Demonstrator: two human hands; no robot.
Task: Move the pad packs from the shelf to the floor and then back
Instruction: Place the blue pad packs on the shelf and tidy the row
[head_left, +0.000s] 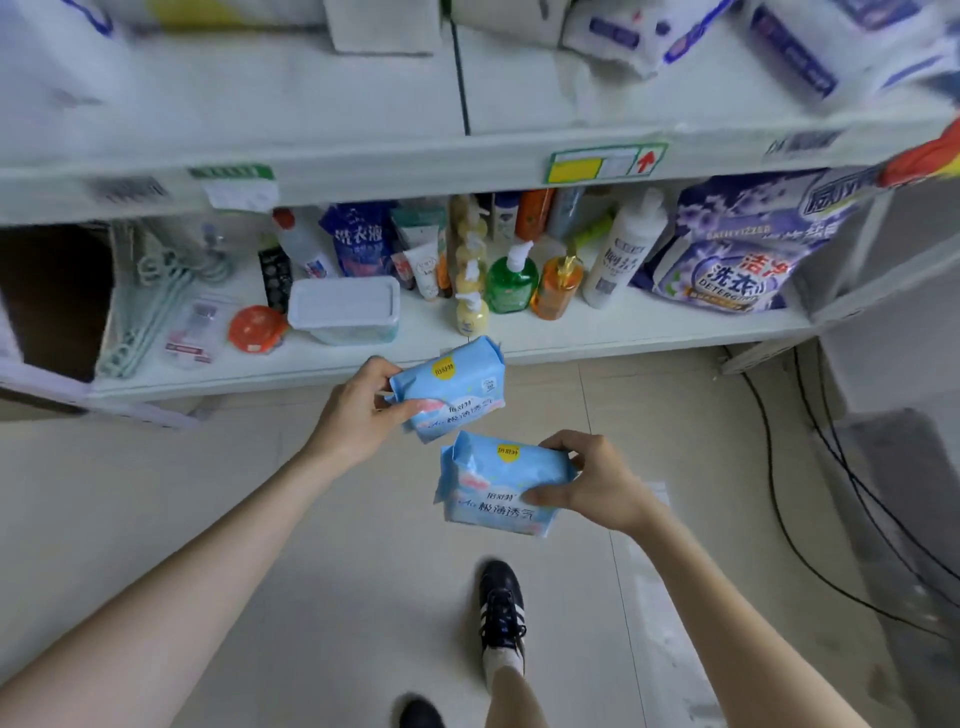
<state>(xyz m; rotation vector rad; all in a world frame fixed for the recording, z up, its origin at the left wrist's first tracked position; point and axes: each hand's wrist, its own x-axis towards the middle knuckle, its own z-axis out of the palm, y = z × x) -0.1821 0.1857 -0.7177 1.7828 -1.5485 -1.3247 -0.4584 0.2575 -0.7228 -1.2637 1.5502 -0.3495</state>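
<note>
Pale beige tiled floor (260, 493) fills the lower half of the view, with white metal shelving (363, 156) across the top. Its lowest shelf carries a large purple and white detergent bag (727, 260) at the right, a clear plastic box (344, 309) with a white lid towards the left, and crowded bottles (511, 283) between them. Two light blue plastic packs with round yellow labels are held in the air above the floor, just in front of that shelf. The left hand (353, 410) grips the upper pad pack (452, 387) by its left end. The right hand (597, 483) grips the lower pad pack (493, 483) by its right end, fingers curled over the top edge, thumb on its front. A black shoe (500, 608) with white stripes stands below.
</note>
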